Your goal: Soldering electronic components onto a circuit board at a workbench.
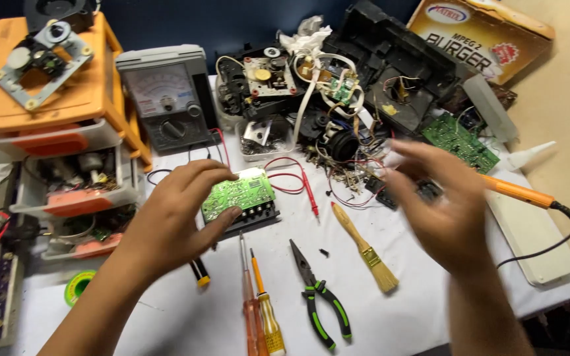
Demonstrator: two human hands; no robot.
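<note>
White table (166, 310) (cluttered) under left hand (173, 211) gripping circuit board (239, 192).

Left hand (169, 214) and right hand (440, 204): bare, no gloves, rings or watch. Both forearms, entering from 6 o'clock, are unsleeved.

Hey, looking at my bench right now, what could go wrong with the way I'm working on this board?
1. Your right hand is blurred with motion beside the orange soldering iron; if it is hot, you might get burned.
2. Your left hand pins the green circuit board by its edge, so it might slip.
3. Loose red wires and needle-nose pliers lie close by and could snag or get knocked.
</note>
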